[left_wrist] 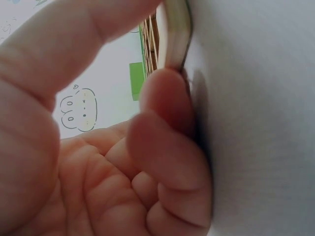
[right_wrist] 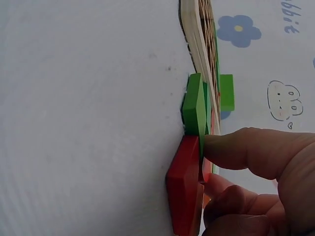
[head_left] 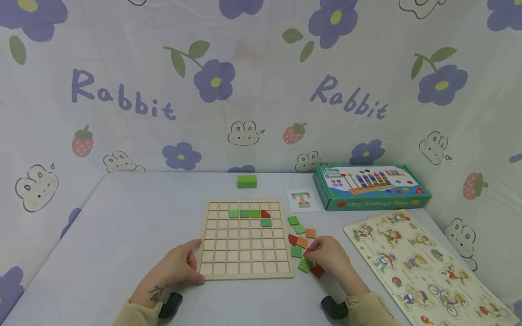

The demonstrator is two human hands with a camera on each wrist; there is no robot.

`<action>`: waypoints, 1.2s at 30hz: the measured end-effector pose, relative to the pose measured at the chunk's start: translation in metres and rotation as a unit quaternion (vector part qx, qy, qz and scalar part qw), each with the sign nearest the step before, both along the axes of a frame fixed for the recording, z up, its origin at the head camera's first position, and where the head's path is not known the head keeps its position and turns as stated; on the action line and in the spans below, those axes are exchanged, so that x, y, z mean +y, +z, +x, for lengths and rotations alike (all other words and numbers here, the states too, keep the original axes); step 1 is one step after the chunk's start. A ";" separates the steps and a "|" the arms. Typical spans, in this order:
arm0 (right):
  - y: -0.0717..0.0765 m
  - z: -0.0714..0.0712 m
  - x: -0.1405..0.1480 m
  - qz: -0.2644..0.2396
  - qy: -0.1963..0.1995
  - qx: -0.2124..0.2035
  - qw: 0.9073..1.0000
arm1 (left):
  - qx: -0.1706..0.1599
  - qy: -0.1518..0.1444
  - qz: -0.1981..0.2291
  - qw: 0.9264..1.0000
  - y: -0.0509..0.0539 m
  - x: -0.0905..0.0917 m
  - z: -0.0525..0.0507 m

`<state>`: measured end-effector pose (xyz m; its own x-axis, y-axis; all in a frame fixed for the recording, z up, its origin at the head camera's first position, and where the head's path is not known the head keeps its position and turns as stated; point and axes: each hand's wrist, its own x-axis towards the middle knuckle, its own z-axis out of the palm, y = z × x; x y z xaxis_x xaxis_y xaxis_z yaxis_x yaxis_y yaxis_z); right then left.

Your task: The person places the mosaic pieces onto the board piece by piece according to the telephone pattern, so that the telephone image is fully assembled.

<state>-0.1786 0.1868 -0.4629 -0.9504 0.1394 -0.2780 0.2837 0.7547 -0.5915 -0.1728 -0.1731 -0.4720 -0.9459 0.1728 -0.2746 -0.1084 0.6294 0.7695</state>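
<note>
A wooden grid board (head_left: 244, 244) lies flat on the table. Green square tiles (head_left: 244, 213) and one red quarter-round tile (head_left: 265, 213) sit in its upper cells. My left hand (head_left: 179, 265) holds the board's near left corner, thumb at the front edge and fingers against the left side. Over loose tiles right of the board, my right hand (head_left: 331, 259) pinches a red tile (head_left: 307, 251) between thumb and fingers; its shape is partly hidden. A light green tile (right_wrist: 194, 105) and a red square tile (right_wrist: 182, 184) lie just below these fingers.
Further loose tiles, green, orange (head_left: 311, 233) and red, lie along the board's right side. A pattern card (head_left: 303, 200) and a green game box (head_left: 377, 203) are behind them. A picture puzzle board (head_left: 420, 267) lies at right, a green block (head_left: 247, 182) at the back.
</note>
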 end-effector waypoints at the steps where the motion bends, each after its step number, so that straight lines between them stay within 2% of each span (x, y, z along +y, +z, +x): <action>1: 0.000 0.000 0.000 0.001 0.001 0.001 1.000 | -0.002 0.001 -0.001 1.000 0.000 0.000 0.000; 5: -0.001 0.000 -0.001 -0.004 -0.002 0.005 1.000 | -0.007 0.004 -0.002 1.000 0.000 0.000 0.000; 12: -0.003 -0.003 -0.001 -0.029 -0.014 0.003 0.999 | 0.007 -0.014 0.004 1.000 0.000 -0.001 0.000; 16: 0.000 -0.007 0.001 -0.070 -0.026 0.003 0.997 | 0.006 -0.017 0.005 1.000 0.000 -0.002 0.000; 19: 0.008 -0.013 -0.001 -0.113 -0.024 0.020 0.993 | 0.001 -0.011 0.004 1.000 -0.001 -0.001 -0.001; 23: 0.026 -0.027 -0.013 -0.137 0.016 0.049 0.989 | -0.003 -0.002 0.001 1.000 0.001 -0.001 -0.001; 28: 0.054 -0.052 -0.044 -0.127 0.073 0.071 0.987 | -0.006 0.003 0.000 1.000 0.000 -0.002 -0.001; 32: 0.068 -0.073 -0.074 -0.121 0.134 0.116 0.977 | -0.005 0.001 0.001 1.000 -0.004 -0.003 -0.002; 36: 0.074 -0.092 -0.101 -0.128 0.172 0.138 0.967 | -0.003 -0.003 -0.005 1.000 -0.003 -0.002 -0.002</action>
